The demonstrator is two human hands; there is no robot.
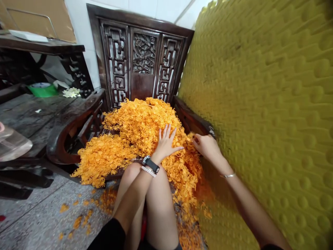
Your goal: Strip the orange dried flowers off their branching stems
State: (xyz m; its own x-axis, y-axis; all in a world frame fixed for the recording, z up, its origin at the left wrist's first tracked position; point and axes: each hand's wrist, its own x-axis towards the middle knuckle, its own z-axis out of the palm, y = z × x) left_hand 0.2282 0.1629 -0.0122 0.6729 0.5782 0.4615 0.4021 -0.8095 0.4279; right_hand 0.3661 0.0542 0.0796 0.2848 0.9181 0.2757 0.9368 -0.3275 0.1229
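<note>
A big heap of orange lace-like plastic scraps (135,128) covers the seat of a dark carved wooden chair (142,55). My left hand (166,142) lies flat on the heap with its fingers spread, a black watch and a bead bracelet on the wrist. My right hand (206,146) is closed, pinching the edge of a large yellow bumpy sheet (262,104) that stands upright at the right, close to the heap. My bare knees (145,187) rest against the front of the chair.
More orange scraps (78,218) are scattered on the grey stone floor. At the left stands a dark wooden table (28,111) with a green item, white bits and a clear plastic bag (11,144). A white tiled wall is behind.
</note>
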